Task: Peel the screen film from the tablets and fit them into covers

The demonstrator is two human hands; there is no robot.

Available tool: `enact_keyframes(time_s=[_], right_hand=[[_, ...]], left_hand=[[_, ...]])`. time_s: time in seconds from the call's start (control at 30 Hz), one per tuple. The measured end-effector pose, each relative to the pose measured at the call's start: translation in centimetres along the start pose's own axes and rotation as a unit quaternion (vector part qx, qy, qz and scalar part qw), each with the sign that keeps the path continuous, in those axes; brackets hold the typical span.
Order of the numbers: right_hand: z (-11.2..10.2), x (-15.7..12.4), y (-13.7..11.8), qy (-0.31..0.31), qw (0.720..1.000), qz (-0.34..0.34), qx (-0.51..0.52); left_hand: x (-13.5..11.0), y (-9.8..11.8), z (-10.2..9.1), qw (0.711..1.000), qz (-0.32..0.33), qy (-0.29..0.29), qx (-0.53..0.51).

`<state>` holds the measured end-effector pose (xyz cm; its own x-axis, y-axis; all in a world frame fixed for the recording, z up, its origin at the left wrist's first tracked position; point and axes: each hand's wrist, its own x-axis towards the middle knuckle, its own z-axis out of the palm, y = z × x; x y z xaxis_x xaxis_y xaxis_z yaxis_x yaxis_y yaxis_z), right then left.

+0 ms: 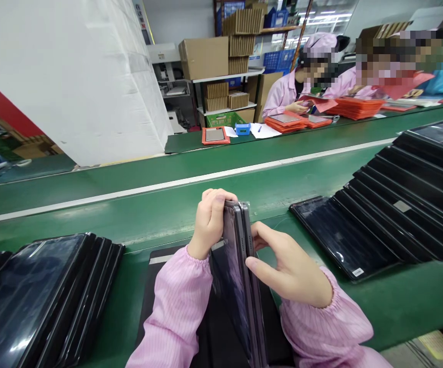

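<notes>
Two thin dark tablets (234, 276) stand upright on edge, face against face, in front of me, with speaker holes showing along their narrow sides. My left hand (209, 220) is closed round their far upper corner. From the right, my right hand (288, 263) grips the right-hand tablet, its thumb on the edge and its fingers partly hidden behind. Beneath them a black flat case or mat (163, 286) with a pale strip lies on the green bench (175, 214).
Overlapping black tablets lie in a row at left (48, 286) and in a fanned stack at right (401, 204). Across the bench, two people in pink (283, 94) handle red sleeves (355, 107). A white wrapped stack (102, 76) stands at far left, near shelves with cartons (204, 59).
</notes>
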<state>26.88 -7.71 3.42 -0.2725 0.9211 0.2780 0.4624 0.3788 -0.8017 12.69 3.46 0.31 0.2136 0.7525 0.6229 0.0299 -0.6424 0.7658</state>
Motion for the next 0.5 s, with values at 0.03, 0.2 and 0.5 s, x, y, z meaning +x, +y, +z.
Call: enact_keyframes(time_s=[0.03, 0.2, 0.5], right_hand=[[0.3, 0.1, -0.1, -0.003, 1.000, 0.018, -0.006], [2.3, 0.3, -0.9, 0.023, 0.991, 0.061, -0.115], [2.0, -0.7, -0.4, 0.220, 0.969, -0.005, -0.115]], left_hand=[[0.0, 0.1, 0.1, 1.000, 0.003, 0.000, 0.003], [-0.2, 0.7, 0.7, 0.999, 0.030, 0.019, 0.009], [1.2, -2.9, -4.5, 0.943, -0.333, 0.014, 0.019]])
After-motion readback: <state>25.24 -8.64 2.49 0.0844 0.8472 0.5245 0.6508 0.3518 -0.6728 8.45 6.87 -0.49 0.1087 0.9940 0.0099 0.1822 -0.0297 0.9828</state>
